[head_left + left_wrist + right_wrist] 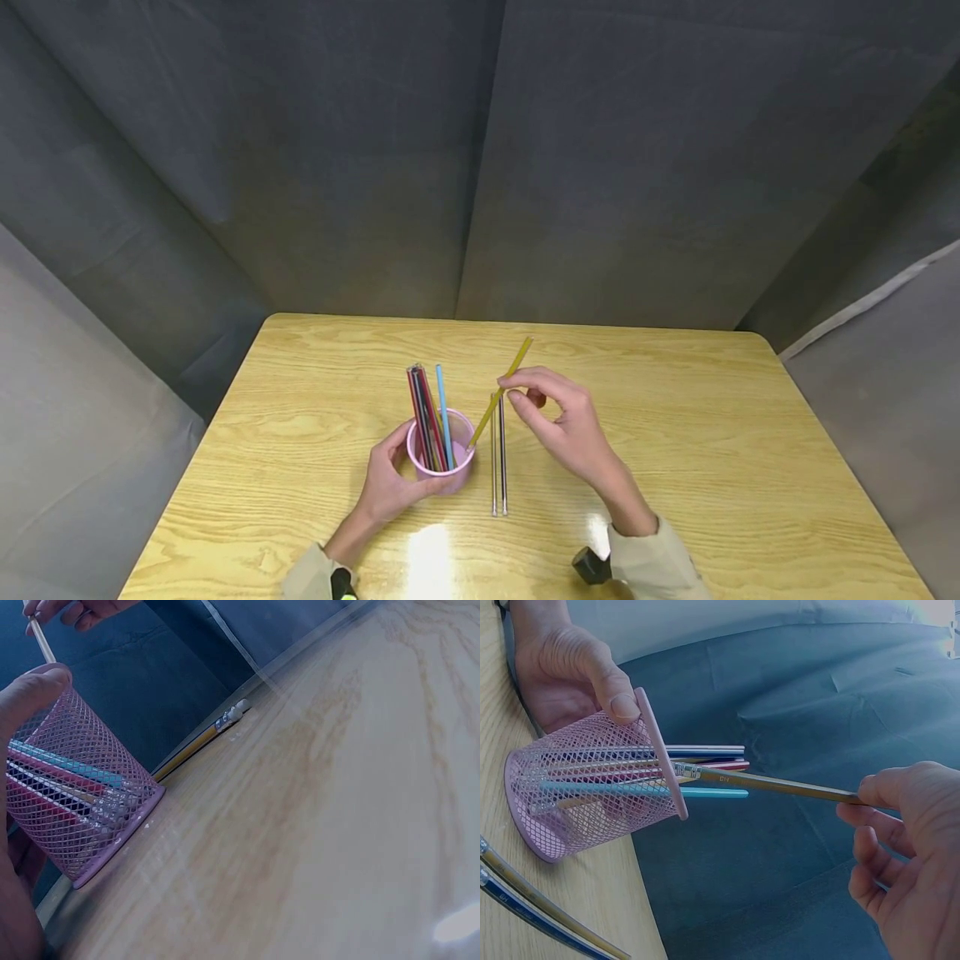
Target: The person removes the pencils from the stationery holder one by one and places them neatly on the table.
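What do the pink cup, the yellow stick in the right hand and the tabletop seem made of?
Pink cup: probably painted metal, satin, going by its open diamond mesh and solid rim.
Yellow stick: perhaps lacquered wood, since its surface shines, with a silvery, likely metal band at the cup end.
Tabletop: wood or wood-look laminate, glossy; it shows wavy grain and bright glare.

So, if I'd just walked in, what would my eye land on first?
Probably the pink cup of coloured sticks, a little left of the table's middle, in the left hand. Next, the gold stick that the right hand pinches at the cup's mouth. The light-blue stick inside the cup stands out too.
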{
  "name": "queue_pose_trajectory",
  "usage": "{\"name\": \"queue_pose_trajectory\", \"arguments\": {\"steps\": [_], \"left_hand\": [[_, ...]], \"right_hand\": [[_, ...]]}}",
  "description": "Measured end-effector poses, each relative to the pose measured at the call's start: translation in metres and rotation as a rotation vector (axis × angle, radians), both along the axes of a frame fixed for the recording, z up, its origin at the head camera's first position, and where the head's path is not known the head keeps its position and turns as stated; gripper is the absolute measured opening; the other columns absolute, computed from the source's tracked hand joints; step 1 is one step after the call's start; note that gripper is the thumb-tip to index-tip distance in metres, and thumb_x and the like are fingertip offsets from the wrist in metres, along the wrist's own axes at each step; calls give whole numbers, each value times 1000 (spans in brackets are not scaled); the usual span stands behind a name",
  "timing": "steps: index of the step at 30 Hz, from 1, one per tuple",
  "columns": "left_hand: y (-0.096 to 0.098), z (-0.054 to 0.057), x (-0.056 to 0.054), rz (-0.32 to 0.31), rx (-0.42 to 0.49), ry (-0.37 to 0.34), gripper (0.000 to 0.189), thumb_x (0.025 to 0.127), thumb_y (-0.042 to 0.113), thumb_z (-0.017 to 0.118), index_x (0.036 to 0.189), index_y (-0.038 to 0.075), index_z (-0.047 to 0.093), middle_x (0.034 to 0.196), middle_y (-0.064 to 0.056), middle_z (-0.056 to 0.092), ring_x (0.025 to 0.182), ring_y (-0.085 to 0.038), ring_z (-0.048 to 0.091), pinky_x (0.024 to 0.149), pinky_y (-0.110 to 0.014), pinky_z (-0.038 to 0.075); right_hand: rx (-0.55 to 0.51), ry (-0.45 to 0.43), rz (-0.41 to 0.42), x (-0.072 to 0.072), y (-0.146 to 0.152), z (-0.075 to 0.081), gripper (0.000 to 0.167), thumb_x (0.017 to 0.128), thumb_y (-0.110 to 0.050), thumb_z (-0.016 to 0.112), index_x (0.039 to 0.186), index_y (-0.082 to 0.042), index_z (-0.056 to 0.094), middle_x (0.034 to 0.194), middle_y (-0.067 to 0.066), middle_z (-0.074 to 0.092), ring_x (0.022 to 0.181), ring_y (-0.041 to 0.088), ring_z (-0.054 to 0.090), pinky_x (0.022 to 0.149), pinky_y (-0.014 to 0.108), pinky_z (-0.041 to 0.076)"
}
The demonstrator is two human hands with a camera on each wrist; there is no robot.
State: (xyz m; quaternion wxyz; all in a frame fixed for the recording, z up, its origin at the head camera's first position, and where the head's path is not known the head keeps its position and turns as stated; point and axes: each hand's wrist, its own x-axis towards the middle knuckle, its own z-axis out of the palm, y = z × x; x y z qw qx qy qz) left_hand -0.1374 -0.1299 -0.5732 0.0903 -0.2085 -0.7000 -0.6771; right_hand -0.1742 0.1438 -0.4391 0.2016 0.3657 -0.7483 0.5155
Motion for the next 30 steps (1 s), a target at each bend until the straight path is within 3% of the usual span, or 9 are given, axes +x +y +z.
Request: {"name": "queue_pose_trajectory", "arguments": {"steps": [10, 15, 19, 26, 30], "left_hand": [[1, 1, 0, 13, 16, 21, 82, 66, -2, 94, 140, -1, 59, 131, -21, 68, 119, -20, 67, 106, -30, 54], [0, 1, 0, 20, 13, 17, 83, 65, -1, 95, 140, 0, 60, 131, -20, 69, 120, -20, 67, 106, -30, 54], [0, 1, 0, 23, 10, 9, 83, 65, 0, 95, 140, 2, 61, 132, -19, 69, 121, -20, 66, 108, -30, 53], [0, 0, 0, 20, 11, 9, 85, 65, 0, 96, 142, 3, 60, 133, -18, 68, 123, -20, 65, 109, -30, 52], [0, 0, 0, 19, 12, 13, 85, 65, -1, 95, 142, 3, 59, 133, -19, 68, 123, -19, 65, 109, -29, 52]], "right_hand": [[-14, 23, -24, -2, 5, 3, 24, 90, 10, 73, 106, -6, 77, 97, 3, 76, 74, 10, 56, 64, 18, 48], [10, 13, -37, -5, 8, 1, 21, 90, 8, 74, 104, -7, 77, 95, 3, 75, 70, 10, 55, 58, 25, 48], [46, -22, -41, -9, 11, -2, 18, 93, 2, 74, 104, -12, 77, 95, 5, 76, 70, 11, 55, 56, 33, 47], [119, -104, -60, -17, 15, -14, 16, 96, -4, 74, 105, -16, 78, 92, -1, 74, 68, 12, 54, 57, 24, 46], [158, -146, -78, -21, 18, -20, 15, 96, -5, 75, 104, -18, 78, 92, -5, 73, 67, 12, 53, 56, 27, 47]]}}
